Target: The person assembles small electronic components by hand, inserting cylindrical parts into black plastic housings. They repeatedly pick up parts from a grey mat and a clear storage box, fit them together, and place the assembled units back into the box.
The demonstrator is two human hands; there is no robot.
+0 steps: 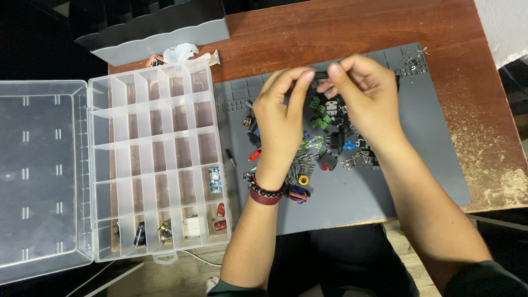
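Observation:
My left hand (pixel 280 118) and my right hand (pixel 366 93) are raised over a grey work mat (pixel 418 159). Together they pinch a small black part (pixel 320 74) between their fingertips, one hand at each end. Under the hands lies a pile of small electronic parts (pixel 324 146): green terminal blocks, black pieces, blue and red bits. A red and black bead bracelet sits on my left wrist.
A clear plastic organiser box (pixel 154 159) lies open at the left, its lid (pixel 41 176) folded out; a few front compartments hold parts. A grey tray (pixel 154 30) stands at the back. The wooden table's edge (pixel 495 132) is at the right.

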